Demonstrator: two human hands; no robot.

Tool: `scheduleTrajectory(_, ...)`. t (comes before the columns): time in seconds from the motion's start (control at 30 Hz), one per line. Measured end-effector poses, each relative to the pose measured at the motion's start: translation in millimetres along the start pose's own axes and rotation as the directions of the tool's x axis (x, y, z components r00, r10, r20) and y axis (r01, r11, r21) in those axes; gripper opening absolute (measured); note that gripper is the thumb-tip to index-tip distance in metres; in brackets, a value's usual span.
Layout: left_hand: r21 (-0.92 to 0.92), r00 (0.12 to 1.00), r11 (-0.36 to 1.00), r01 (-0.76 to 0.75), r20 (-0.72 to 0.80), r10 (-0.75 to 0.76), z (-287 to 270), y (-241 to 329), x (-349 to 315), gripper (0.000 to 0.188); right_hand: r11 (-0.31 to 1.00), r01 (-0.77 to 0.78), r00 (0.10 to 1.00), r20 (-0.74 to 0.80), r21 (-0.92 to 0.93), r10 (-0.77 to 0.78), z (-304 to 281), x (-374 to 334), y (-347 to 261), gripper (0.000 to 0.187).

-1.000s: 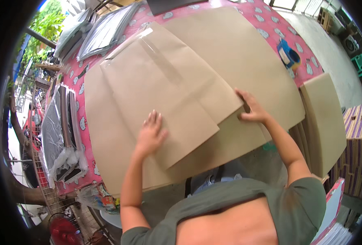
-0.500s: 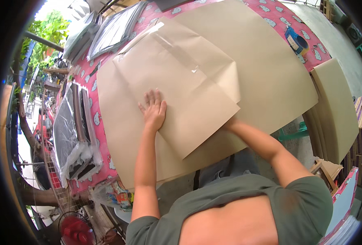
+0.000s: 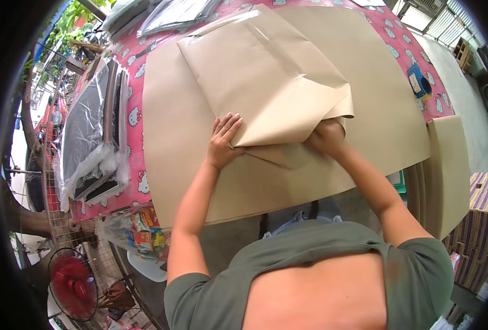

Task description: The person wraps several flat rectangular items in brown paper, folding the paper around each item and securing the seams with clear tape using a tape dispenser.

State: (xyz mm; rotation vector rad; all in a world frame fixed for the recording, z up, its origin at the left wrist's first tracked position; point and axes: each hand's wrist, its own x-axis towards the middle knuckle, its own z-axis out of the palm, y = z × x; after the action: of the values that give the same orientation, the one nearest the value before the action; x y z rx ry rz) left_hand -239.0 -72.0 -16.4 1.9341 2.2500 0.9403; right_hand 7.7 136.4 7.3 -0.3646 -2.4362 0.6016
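Observation:
A brown kraft paper wrap (image 3: 260, 82) lies folded on larger brown paper sheets (image 3: 387, 132), with clear tape (image 3: 280, 58) along its top. My left hand (image 3: 225, 142) rests on the near left corner of the wrap, fingers stretched out over the paper. Its thumb side lies against the folded near edge. My right hand (image 3: 327, 137) is tucked into the raised fold at the near right corner, where the paper bulges and curls over it. Paper hides the right fingertips. Whatever is inside the wrap cannot be seen.
A pink patterned cloth (image 3: 136, 118) covers the table. Plastic-wrapped dark frames (image 3: 87, 129) lie at the left, with more plastic-wrapped panels (image 3: 181, 14) at the back. A blue tape dispenser (image 3: 419, 82) sits at the right. Folded brown sheets (image 3: 450, 170) hang beside the table's right edge.
The near end of the wrap has been folded back and its right corner lifted. My left hand has moved to the near left corner, my right hand into the fold. The view has shifted.

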Motion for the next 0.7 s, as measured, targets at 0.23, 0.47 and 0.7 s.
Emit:
scheduleTrajectory(0.23,0.155,0.892,0.879,0.451,-0.064,-0.447,6.4,25.6,-3.2,0.111,0.859,-0.344,0.939,-0.144,-0.379,0.312,-108.4,-27.6,143.8,0.037)
scheduleTrajectory(0.47,0.587,0.345,0.134,0.798,-0.262,-0.901,69.4,60.8,1.3,0.075,0.759,-0.155,0.899,0.228,-0.632,0.374,-22.4,27.8,162.1,0.067)
scheduleTrajectory(0.7,0.532,0.792,0.634,0.561,-0.123,-0.598,134.6,169.3,-37.9,0.062,0.995,0.034,0.86,0.51,-0.089,0.016,-68.5,-83.9,73.7,0.059)
